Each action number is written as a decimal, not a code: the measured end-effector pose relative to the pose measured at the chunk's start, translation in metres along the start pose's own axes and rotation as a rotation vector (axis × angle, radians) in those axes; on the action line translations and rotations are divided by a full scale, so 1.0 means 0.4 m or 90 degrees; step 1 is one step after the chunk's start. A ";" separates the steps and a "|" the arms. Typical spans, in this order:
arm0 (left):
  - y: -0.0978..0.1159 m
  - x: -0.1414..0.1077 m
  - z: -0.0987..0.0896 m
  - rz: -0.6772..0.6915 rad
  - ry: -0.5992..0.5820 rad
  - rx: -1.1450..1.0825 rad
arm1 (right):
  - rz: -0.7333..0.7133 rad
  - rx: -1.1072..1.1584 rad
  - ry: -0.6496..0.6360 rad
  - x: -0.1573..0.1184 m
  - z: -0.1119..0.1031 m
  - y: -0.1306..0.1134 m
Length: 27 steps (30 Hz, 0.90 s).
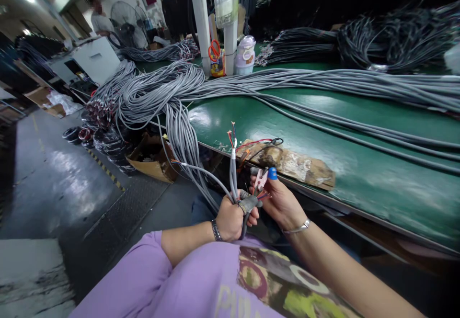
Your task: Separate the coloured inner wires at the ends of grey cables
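My left hand (232,217) is closed around several grey cables (233,174) in front of my body. Two of them stand upright with stripped ends showing red, blue and dark wires, and another points left. Grey coverings are on some of its fingertips. Close beside it on the right, my right hand (282,200) is closed in a pinch on a small pale pink clip-like tool (261,179). A blue finger cover (272,173) sits on one of its fingertips. Fanned coloured wire ends (264,195) show between the hands, just below the clip-like tool.
A green table (323,121) bears long grey cables (305,79) and a looped cable heap (161,85) hanging over its left edge. A taped cardboard piece (298,167) lies by the front edge. Behind are red-handled scissors (214,50) and a lilac container (246,55). A person (101,21) stands far left.
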<state>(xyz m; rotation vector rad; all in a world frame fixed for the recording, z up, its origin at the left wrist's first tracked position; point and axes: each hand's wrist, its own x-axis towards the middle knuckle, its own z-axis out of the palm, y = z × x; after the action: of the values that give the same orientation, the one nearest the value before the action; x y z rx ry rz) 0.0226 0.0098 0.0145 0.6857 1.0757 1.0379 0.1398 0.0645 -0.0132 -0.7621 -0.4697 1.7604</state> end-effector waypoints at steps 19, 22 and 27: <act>-0.024 -0.011 -0.039 -0.003 -0.068 0.131 | 0.007 -0.266 -0.125 -0.148 0.006 -0.017; -0.017 -0.010 -0.040 -0.059 -0.140 0.174 | 0.020 -0.308 -0.172 -0.153 0.013 -0.022; -0.013 -0.008 -0.045 -0.062 -0.125 0.133 | -0.053 -0.363 -0.088 -0.143 0.015 -0.020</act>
<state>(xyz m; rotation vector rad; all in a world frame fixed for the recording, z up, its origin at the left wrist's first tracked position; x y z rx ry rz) 0.0071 0.0044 0.0048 0.8758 1.0425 0.7643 0.1518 0.0131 0.0111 -0.9959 -1.1101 1.6174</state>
